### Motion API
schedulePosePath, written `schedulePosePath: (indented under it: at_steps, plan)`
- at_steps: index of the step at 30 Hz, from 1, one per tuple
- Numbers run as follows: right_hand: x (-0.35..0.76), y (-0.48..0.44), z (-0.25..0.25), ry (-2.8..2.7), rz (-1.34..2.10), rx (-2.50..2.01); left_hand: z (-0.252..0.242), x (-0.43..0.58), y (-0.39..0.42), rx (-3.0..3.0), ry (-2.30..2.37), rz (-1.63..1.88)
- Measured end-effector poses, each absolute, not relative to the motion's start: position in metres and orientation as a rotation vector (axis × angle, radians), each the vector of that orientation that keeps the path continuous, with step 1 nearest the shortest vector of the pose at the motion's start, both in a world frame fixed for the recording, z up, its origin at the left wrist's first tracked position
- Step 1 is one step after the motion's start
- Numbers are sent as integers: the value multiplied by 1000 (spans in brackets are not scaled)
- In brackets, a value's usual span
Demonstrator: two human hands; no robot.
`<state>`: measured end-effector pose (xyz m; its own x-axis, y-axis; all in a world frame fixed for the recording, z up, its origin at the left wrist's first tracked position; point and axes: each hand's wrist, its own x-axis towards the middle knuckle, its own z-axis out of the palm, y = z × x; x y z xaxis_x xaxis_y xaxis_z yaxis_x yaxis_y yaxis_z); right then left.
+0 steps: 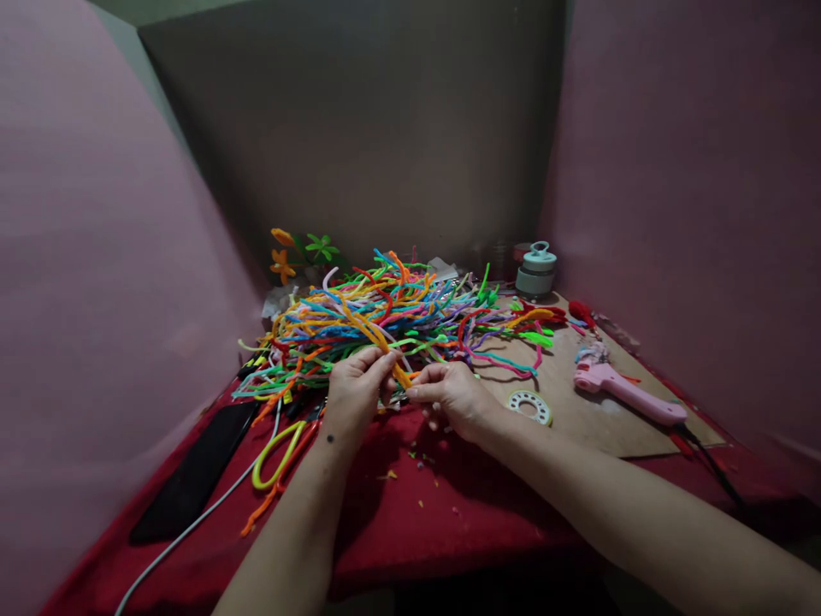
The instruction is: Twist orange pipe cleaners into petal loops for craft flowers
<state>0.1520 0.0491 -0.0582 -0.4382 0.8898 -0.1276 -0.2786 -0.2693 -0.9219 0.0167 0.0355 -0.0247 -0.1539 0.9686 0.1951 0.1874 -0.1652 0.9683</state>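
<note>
Both hands are found in front of the pile of fuzzy stems (pixel 333 321), at its near edge. By the left hand (pixel 359 385), the orange stems (pixel 377 335) are pinched between thumb and forefinger, with their upper length slanting back over the pile. By the right hand (pixel 458 395), the lower end of the same stems is gripped between thumb and fingertips, just beside the left grip. The remaining right fingers are loosely curled. The light is poor and the ends are small, so it cannot be determined whether the stems are being twisted or merely held level.

The step in hand is judged to be close work on the lower end of the orange stems. For the next move, a firm left pinch and a fine adjustment of the right fingertips are judged to be called for, with the upper length guarded against snagging in the pile.

To the right of the pile, a pink glue gun (pixel 632 393) and a pale perforated ring (pixel 545 415) are noted on a brown board (pixel 577 436). To the near left of the pile, a yellow looped handle (pixel 257 469) and a black phone-like slab (pixel 196 475) are recorded.
</note>
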Motion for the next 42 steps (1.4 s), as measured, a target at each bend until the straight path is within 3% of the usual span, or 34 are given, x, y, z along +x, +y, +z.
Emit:
schedulePosePath:
  at_steps: [13, 21, 33, 42]
  plan:
    - [150, 49, -61, -1217, 1843, -827, -21, 4, 44, 1410, 1479, 1785]
    - [154, 55, -58, -1055, 1847, -807, -23, 6, 42, 1373, 1197, 1158]
    - [160, 63, -67, -872, 2232, -502, -31, 9, 41, 1344, 1157, 1189]
    - [156, 60, -66, -795, 2192, -539, -30, 14, 38, 1244, 1159, 1229]
